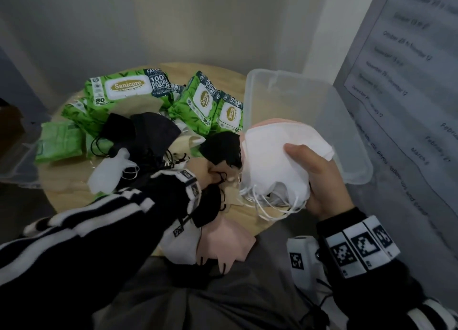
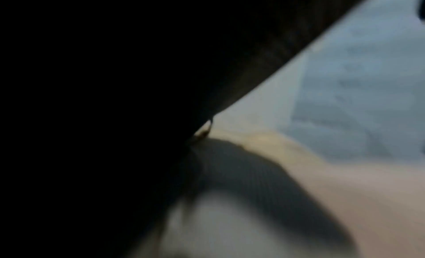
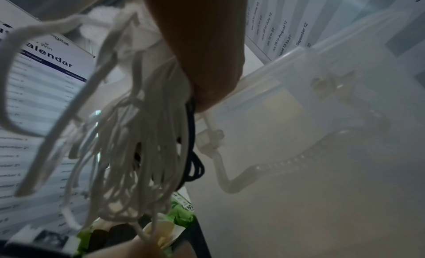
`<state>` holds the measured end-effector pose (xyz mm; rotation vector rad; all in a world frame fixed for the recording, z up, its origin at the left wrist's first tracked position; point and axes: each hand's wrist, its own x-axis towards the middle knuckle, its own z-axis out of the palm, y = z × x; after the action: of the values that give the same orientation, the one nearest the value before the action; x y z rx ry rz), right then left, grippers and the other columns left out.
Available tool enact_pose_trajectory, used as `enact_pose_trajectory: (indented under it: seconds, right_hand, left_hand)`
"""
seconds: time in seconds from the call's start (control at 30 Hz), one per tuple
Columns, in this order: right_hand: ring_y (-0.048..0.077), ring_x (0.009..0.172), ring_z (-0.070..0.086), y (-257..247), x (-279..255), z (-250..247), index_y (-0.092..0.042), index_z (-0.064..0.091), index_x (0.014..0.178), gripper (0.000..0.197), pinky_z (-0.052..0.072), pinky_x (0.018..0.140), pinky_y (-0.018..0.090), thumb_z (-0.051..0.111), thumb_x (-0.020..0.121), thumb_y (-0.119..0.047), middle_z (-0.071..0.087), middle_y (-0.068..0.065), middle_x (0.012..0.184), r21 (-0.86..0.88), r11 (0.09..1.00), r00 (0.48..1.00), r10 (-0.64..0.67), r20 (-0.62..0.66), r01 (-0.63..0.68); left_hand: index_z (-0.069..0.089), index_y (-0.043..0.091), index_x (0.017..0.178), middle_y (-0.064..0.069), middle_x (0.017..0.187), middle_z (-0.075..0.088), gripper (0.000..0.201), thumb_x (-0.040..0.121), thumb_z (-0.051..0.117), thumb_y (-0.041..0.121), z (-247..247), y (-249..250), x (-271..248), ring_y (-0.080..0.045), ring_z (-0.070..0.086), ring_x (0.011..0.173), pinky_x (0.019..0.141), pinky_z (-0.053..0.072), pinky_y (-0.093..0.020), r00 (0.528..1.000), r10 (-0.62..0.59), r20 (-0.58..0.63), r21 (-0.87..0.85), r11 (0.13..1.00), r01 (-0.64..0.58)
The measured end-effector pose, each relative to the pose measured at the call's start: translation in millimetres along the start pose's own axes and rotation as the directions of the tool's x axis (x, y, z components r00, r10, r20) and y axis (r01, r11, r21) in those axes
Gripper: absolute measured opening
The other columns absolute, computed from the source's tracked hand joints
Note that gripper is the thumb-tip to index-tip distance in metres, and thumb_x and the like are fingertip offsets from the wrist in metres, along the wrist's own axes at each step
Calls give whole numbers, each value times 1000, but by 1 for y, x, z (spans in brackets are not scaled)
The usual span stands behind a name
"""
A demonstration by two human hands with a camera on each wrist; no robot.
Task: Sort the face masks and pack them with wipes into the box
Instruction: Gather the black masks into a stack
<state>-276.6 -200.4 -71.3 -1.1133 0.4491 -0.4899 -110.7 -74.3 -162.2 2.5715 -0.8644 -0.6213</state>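
My right hand (image 1: 301, 162) grips a stack of white face masks (image 1: 267, 156) with a pink one at its back, thumb on top, held beside the clear plastic box (image 1: 309, 99). Their white ear loops (image 3: 128, 153) dangle below my finger (image 3: 202, 43). My left hand (image 1: 213, 173) pinches a black mask (image 1: 223, 148) right next to that stack. More black masks (image 1: 143, 131), beige ones (image 1: 188, 141) and a white one (image 1: 109, 171) lie piled on the round wooden table (image 1: 74, 200). Green wipes packs (image 1: 128, 89) lie behind them. The left wrist view is dark and blurred.
A pink mask (image 1: 230, 240) and a white mask (image 1: 178, 245) overhang the table's near edge. A small green pack (image 1: 59, 141) lies at the left, with a clear plastic lid (image 1: 14, 161) beyond it. A printed calendar sheet (image 1: 409, 106) hangs on the right wall.
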Motion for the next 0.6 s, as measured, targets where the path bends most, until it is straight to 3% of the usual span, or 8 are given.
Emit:
enact_pose_trajectory:
  seconds: [0.03, 0.1, 0.17, 0.27, 0.33, 0.4, 0.5, 0.6]
  right_hand:
    - [42, 115, 56, -1, -1, 0, -1, 51, 129, 54, 42, 96, 63, 63, 77, -11, 58, 26, 125, 2, 1000, 1000, -7, -1, 7]
    - [41, 115, 57, -1, 0, 1, -1, 52, 128, 54, 43, 97, 61, 64, 76, -12, 59, 25, 124, -35, 999, 1000, -10, -29, 9]
    - [40, 114, 58, -2, 0, 3, 0, 54, 127, 52, 46, 96, 57, 64, 77, -10, 61, 24, 123, -28, 999, 999, -23, -40, 21]
    - [38, 110, 61, -5, 1, 6, 1, 56, 123, 41, 51, 91, 52, 61, 83, -3, 64, 22, 117, -21, 1000, 993, -21, -112, 19]
    - [36, 108, 63, -9, 1, 10, 0, 57, 123, 38, 51, 91, 52, 59, 85, -3, 65, 20, 117, -23, 1000, 994, -19, -111, 17]
    - [35, 108, 63, -12, 1, 12, -2, 56, 124, 38, 49, 93, 53, 59, 86, -4, 66, 19, 117, -19, 1000, 993, -17, -120, 15]
    - [36, 108, 62, -16, 0, 17, -2, 57, 122, 37, 50, 91, 51, 59, 86, -2, 66, 19, 116, -15, 999, 992, -32, -121, 30]
    - [35, 104, 64, -20, -1, 22, -2, 59, 120, 34, 53, 87, 48, 58, 86, -1, 67, 18, 114, -22, 998, 992, -55, -112, 53]
  left_hand:
    - [67, -1, 100, -20, 103, 67, 27, 92, 57, 23, -11, 0, -4, -32, 60, 99, 72, 40, -28, 999, -5, -40, -50, 999, 3]
    - [66, 0, 77, -19, 80, 65, 25, 89, 61, 21, -33, -2, -12, -28, 59, 78, 56, 31, -26, 992, -25, -120, -183, 983, 3]
    - [59, 12, 61, -6, 61, 54, 29, 83, 69, 26, -53, -7, -19, -17, 50, 61, 54, 32, -23, 987, -60, -147, -329, 944, 8]
    - [69, 3, 77, -8, 66, 64, 27, 74, 77, 28, -84, -10, -29, -17, 57, 62, 63, 40, -26, 977, -96, -191, -524, 852, -19]
    - [69, 10, 84, 3, 62, 67, 18, 74, 77, 22, -103, -5, -41, -4, 60, 50, 55, 45, -21, 973, -90, -212, -632, 772, -66]
    - [65, 16, 84, 8, 64, 69, 12, 76, 73, 13, -123, 3, -55, 2, 61, 47, 50, 48, -14, 968, -45, -248, -722, 674, -154]
    - [65, 9, 93, 9, 66, 71, 12, 81, 67, 8, -150, 15, -77, -3, 66, 61, 56, 50, -12, 948, 20, -319, -791, 546, -277]
    - [62, 4, 96, 8, 63, 70, 14, 84, 59, -2, -167, 20, -91, -2, 66, 57, 54, 50, -12, 940, 71, -334, -824, 462, -328]
